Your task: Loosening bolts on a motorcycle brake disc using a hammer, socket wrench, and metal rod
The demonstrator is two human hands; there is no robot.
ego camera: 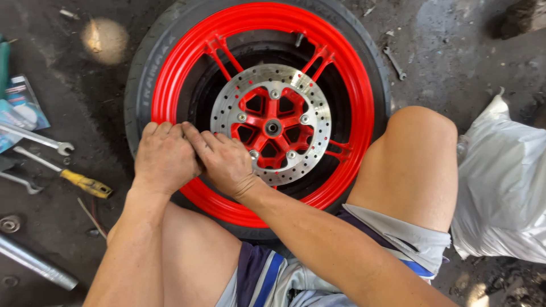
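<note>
Seen from above: a motorcycle wheel [187, 68] with a red rim and black tyre, lying flat on a dirty concrete floor [455, 62], filling the upper middle of the view. At its centre, a drilled silver brake disc [227, 108] bolted to a red hub [273, 126].

Left hand [165, 156] and right hand [224, 162] pressed side by side on the rim at about 8 o'clock of the wheel, fingers curled down together over the rim's inner edge; whether anything is gripped beneath them cannot be told. Bare knees on either side of the wheel, grey shorts below.

At 9 o'clock on the floor, a spanner [40, 139] and a yellow-handled screwdriver [85, 183]. At 1 o'clock, another small spanner [394, 62]. At 3 o'clock, a white plastic sack [506, 187].
</note>
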